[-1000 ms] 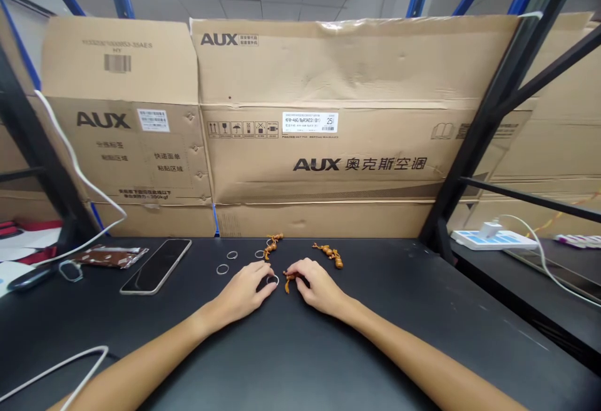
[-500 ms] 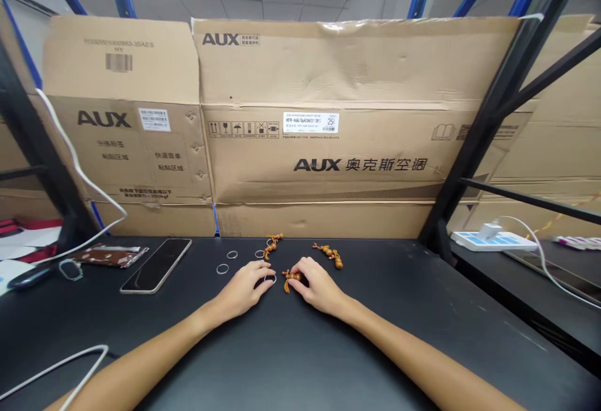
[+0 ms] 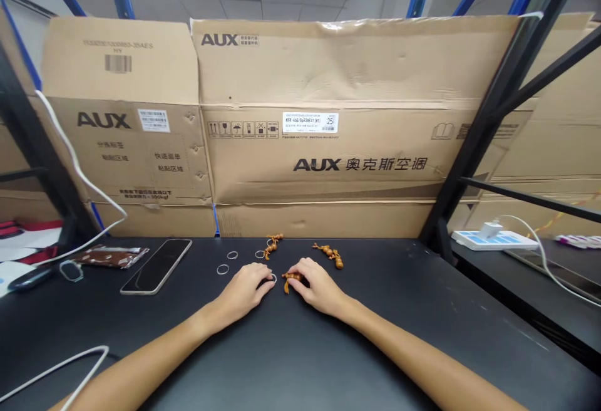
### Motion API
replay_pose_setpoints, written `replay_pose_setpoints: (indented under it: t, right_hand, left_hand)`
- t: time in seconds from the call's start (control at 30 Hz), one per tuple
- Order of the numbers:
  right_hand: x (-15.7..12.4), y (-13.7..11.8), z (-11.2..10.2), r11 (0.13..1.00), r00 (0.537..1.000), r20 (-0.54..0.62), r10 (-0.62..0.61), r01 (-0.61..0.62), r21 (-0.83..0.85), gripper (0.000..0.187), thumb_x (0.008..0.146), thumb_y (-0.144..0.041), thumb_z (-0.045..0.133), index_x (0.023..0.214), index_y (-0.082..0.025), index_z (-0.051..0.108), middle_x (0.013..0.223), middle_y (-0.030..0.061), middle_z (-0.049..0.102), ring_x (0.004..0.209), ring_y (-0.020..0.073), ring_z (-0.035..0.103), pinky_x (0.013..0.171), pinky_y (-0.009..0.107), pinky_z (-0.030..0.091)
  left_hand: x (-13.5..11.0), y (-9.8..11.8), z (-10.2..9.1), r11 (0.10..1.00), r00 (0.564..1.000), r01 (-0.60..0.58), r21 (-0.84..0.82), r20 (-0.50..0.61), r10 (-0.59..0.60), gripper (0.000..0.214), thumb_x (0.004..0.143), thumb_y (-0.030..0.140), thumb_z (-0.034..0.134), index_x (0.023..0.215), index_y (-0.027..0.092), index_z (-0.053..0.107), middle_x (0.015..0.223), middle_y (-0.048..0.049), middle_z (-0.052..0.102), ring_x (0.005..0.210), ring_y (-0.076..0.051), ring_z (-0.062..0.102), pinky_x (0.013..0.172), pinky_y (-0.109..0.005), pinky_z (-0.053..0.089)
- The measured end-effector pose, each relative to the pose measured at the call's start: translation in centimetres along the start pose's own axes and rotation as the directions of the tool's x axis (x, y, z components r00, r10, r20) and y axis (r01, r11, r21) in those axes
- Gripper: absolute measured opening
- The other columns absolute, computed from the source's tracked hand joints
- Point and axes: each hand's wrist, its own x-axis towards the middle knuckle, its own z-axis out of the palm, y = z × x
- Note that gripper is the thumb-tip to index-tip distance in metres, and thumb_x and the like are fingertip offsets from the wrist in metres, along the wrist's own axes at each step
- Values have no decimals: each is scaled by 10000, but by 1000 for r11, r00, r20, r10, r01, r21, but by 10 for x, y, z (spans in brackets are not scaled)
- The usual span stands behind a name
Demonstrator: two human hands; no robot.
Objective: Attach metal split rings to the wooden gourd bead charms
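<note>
Your left hand [image 3: 244,290] touches a small metal ring [image 3: 273,278], and your right hand [image 3: 320,286] touches a carved wooden charm [image 3: 292,277], both on the black tabletop [image 3: 399,301].

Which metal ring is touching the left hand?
The rightmost metal ring, at the fingertips of the left hand; the other rings lie apart from it, clear of the hand.

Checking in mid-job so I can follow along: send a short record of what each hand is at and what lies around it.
Left hand: fingertips at a small metal ring
Right hand: fingertips on a wooden bead charm
Things nearby: more metal rings; two other bead charms
Rest: smartphone on a black table; AUX cartons behind
</note>
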Motion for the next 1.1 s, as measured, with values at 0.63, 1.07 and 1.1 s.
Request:
replay_pose_setpoints:
  t: [0.63,1.07,1.1]
  right_hand:
    - [-1,-3,-2,991,993,21,-120,119,64,180,896,-119,472,1009,-201,586,989,62,573,915,176,543,840,310,468]
    - [0,-1,-1,995,995,61,-79,76,61,174,841,-83,481,933,-196,576,873,28,523,743,141,531,702,258,469]
    - [0,-1,-1,994,995,55,-81,76,80,179,843,-80,473,939,-196,570,885,29,523,732,135,532,697,255,468]
  left_hand:
    - [4,15,-4,973,994,103,-206,-10,-107,248,957,273,381,873,197,602,974,-41,670,903,-184,606,845,-302,457]
    - [4,22,-9,932,991,131,-337,42,-124,271,943,318,404,854,197,630,991,-41,675,917,-184,606,859,-298,451]
    - [4,22,-9,927,990,140,-348,44,-133,272,942,320,406,854,197,632,990,-38,676,916,-184,607,858,-293,450]
